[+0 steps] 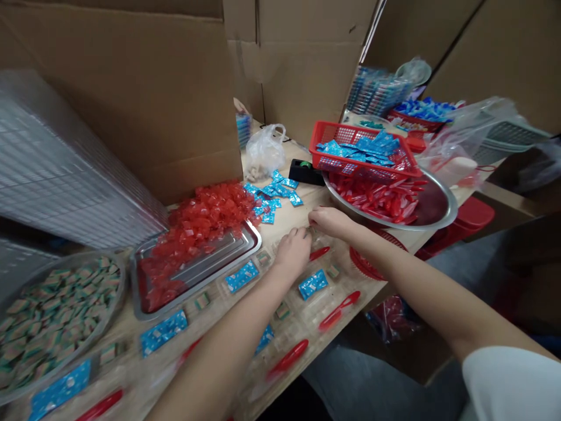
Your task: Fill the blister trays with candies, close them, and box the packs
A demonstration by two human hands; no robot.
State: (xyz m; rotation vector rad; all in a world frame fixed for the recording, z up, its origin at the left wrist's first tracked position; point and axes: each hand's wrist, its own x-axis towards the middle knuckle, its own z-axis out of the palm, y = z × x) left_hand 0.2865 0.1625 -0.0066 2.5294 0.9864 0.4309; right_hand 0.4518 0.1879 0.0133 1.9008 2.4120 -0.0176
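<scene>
My left hand [293,252] and my right hand [328,222] meet above a transparent plastic blister tray [316,304] on the wooden table [280,225]. Fingertips of both rest at the tray's far end, and whatever they touch is hidden or too small to tell. Nearby compartments hold blue sachets [312,284], a red plastic spoon [339,310] and small green-and-beige square packets [283,310]. Further blister trays with the same items run toward the lower left. Red wrapped sweets [197,234] heap up just beyond my left hand, in and behind a steel tray [197,272].
A steel bowl [390,199] of red spoons stands beyond my right hand, under a red basket [363,152] of blue sachets. A round tray [56,318] of square packets sits at left. Cardboard walls, stacked transparent trays, a tape dispenser and plastic bags surround the table.
</scene>
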